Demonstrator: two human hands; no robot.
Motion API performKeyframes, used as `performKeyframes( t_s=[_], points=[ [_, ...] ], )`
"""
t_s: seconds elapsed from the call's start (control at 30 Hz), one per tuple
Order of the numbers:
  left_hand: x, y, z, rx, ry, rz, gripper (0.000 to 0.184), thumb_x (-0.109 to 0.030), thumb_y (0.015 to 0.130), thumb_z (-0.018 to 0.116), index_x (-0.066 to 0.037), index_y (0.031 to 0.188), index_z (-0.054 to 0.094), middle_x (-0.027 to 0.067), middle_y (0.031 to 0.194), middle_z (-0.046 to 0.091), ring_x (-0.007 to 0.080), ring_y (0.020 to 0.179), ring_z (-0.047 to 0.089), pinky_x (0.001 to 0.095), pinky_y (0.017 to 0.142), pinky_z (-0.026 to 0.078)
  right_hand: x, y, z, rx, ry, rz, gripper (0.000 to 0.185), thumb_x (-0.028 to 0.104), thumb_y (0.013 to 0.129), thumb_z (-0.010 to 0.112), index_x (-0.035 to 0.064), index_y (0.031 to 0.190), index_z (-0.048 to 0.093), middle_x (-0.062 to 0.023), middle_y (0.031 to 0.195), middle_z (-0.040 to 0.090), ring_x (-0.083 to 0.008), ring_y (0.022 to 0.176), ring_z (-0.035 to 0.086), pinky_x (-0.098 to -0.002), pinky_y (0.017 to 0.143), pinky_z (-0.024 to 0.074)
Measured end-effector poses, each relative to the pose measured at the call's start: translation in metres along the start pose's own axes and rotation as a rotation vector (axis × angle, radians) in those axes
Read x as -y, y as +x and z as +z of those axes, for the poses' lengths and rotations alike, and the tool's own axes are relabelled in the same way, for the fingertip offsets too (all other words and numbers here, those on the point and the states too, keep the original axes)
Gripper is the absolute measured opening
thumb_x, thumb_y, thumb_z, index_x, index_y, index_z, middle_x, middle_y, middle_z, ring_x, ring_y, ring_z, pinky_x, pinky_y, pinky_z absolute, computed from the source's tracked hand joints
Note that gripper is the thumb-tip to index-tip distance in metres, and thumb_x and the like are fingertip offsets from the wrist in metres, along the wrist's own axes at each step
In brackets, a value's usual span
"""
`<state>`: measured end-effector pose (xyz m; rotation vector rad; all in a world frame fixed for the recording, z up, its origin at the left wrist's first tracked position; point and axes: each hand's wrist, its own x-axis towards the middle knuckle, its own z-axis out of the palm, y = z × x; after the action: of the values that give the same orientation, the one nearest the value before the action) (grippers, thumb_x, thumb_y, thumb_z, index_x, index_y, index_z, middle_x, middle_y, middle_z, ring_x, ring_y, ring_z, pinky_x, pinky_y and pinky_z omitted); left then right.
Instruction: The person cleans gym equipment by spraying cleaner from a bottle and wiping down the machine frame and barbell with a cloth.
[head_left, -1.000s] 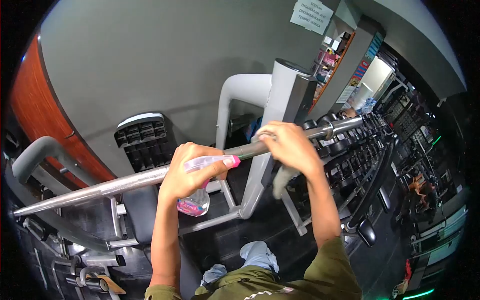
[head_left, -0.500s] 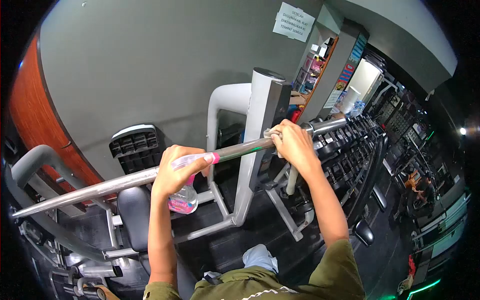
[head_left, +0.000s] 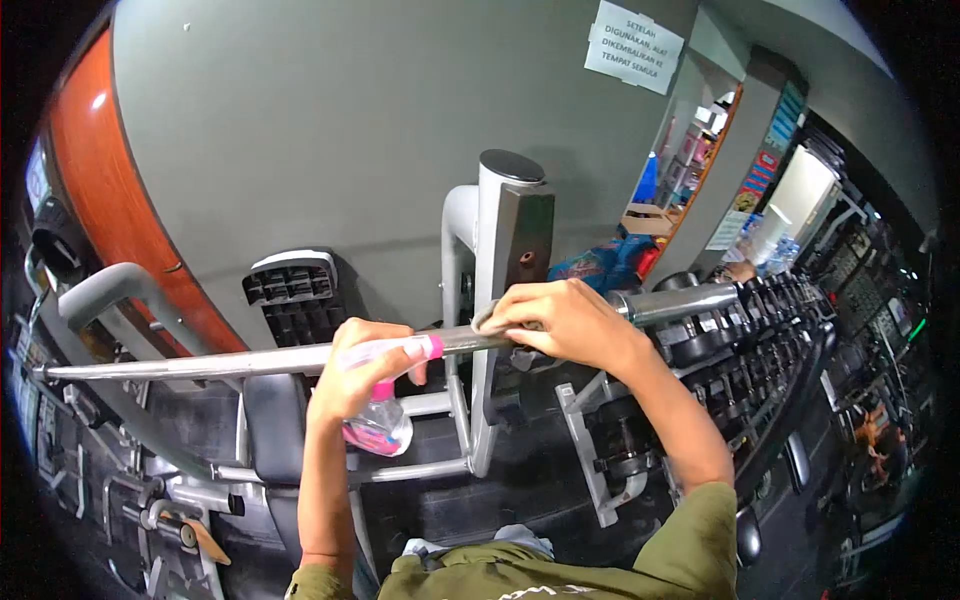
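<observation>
A long metal barbell (head_left: 230, 365) crosses in front of me from the left to a thick sleeve at the right. My left hand (head_left: 365, 365) is closed around a clear spray bottle (head_left: 378, 432) with a pink and white spray head and a pink label, held against the bar. Its fingers partly hide the bottle's neck. My right hand (head_left: 565, 320) presses a greyish cloth (head_left: 490, 318) onto the bar, fingers curled over the top. The cloth is mostly hidden under the hand.
Behind the bar rises a grey upright post (head_left: 492, 215) of a bench frame. A dumbbell rack (head_left: 730, 370) runs along the right. A black padded seat (head_left: 275, 425) stands below the bar, and a paper sign (head_left: 633, 47) hangs on the wall.
My right hand and the cloth have slid left along the bar, closer to my left hand. The view has shifted and the bar looks more level. My left hand keeps the spray bottle.
</observation>
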<state>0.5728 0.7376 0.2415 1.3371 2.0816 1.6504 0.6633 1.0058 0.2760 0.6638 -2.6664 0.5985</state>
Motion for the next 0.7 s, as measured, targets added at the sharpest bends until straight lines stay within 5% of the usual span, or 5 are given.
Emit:
performKeyframes(
  t_s=[0.27,0.33,0.4,0.7],
  points=[
    [-0.003,0.026,0.048,-0.118,-0.055,-0.004,0.048,-0.041,0.087,0.057,0.002,0.071,0.07,0.0061,0.062,0.064,0.0108,0.057,0.051,0.0269,0.053,0.035,-0.051,-0.05,-0.049,0.106,-0.221,-0.022,0.018,0.015,0.08,0.075,0.0182,0.098,0.078,-0.0001,0.099,0.072,-0.0225,0.082,0.071,-0.0361,0.072,0.0581],
    [0.003,0.027,0.05,-0.186,-0.117,-0.024,0.05,-0.044,0.088,0.057,0.002,0.073,0.071,0.0055,0.063,0.065,0.0102,0.058,0.052,0.0265,0.054,0.035,-0.053,-0.036,-0.031,0.0,-0.137,-0.35,0.017,0.014,0.081,0.073,0.0182,0.096,0.076,0.001,0.102,0.072,-0.0203,0.082,0.072,-0.0344,0.071,0.0586],
    [0.008,0.025,0.046,-0.202,-0.136,-0.035,0.051,-0.045,0.088,0.057,0.002,0.074,0.071,0.0053,0.065,0.066,0.0099,0.061,0.053,0.0259,0.056,0.035,-0.043,-0.018,-0.003,-0.01,-0.14,-0.455,0.013,0.014,0.084,0.065,0.0171,0.092,0.075,0.0016,0.099,0.066,-0.0206,0.079,0.07,-0.0343,0.067,0.0582],
    [0.0,0.016,0.051,-0.197,-0.138,-0.088,0.045,-0.04,0.088,0.057,0.0,0.074,0.071,0.0053,0.068,0.067,0.0105,0.064,0.054,0.0261,0.059,0.037,-0.056,-0.033,-0.033,0.078,-0.286,-0.475,0.014,0.015,0.086,0.061,0.019,0.09,0.074,-0.0001,0.094,0.063,-0.0193,0.077,0.069,-0.0346,0.062,0.0554]
  ],
)
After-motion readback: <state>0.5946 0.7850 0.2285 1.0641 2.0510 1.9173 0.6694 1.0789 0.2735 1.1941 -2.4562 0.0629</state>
